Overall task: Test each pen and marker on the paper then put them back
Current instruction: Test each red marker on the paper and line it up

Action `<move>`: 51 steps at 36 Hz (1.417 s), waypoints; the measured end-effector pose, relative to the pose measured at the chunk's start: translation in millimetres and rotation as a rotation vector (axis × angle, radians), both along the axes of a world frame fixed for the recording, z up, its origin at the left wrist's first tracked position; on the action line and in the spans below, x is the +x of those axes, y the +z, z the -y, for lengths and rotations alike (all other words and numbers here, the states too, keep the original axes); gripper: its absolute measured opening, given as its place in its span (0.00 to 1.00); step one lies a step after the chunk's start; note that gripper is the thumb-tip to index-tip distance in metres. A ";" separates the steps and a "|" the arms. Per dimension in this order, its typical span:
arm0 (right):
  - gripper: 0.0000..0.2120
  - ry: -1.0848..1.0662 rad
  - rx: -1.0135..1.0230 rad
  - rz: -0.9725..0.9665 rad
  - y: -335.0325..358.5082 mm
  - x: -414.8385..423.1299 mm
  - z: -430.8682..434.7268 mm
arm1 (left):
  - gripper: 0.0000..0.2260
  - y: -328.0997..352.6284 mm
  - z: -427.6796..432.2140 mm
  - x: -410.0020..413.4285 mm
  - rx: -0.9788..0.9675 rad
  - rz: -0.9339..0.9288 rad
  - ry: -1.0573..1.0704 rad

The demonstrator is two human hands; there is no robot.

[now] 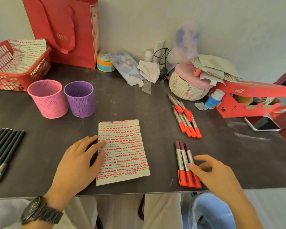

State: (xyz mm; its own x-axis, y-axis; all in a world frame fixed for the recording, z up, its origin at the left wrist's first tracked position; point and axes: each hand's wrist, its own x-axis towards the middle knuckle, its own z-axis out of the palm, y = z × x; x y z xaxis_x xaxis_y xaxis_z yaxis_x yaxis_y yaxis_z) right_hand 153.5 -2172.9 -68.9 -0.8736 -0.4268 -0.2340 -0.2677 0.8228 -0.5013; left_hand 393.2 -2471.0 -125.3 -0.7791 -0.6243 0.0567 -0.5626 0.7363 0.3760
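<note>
The left hand (76,164), a dark wristwatch (40,210) on its wrist, lay flat with the fingers straight and spread, its fingertips resting on the left edge of the white sheet of paper (122,151), gripping nothing. The right hand (216,174) was loose and unclenched, its fingers reaching left so that a fingertip touched the nearest of three orange-capped markers with silver barrels (183,161), which lay side by side just right of the paper; none was grasped. The paper sat near the front edge of the dark grey worktop (139,100), covered in rows of orange-red dashes and thin dark scribbles. Farther back on the right lay a loose pile of the same orange markers (185,116), well apart from the three. At the left edge a row of black pens (2,151) lay parallel. Behind the paper stood a pink perforated cup (48,98) and a purple perforated cup (80,98), just beside each other. A red plastic basket (15,66) holding marked sheets sat at the back left, and a white smartphone (262,123) lay at the right.
</note>
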 end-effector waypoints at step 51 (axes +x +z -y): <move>0.16 0.014 0.141 -0.425 4.5 -126.3 167.2 | 0.22 -3.9 -0.8 -7.8 -0.013 -0.037 0.056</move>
State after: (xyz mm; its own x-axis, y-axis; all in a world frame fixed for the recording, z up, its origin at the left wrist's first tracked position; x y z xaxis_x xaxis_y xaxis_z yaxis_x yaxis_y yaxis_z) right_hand 27.1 -2340.1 -64.4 -0.8990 -0.4291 0.0879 -0.4375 0.8700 -0.2275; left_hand 385.4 -2470.3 -129.2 -0.7404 -0.6657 0.0931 -0.5888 0.7091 0.3879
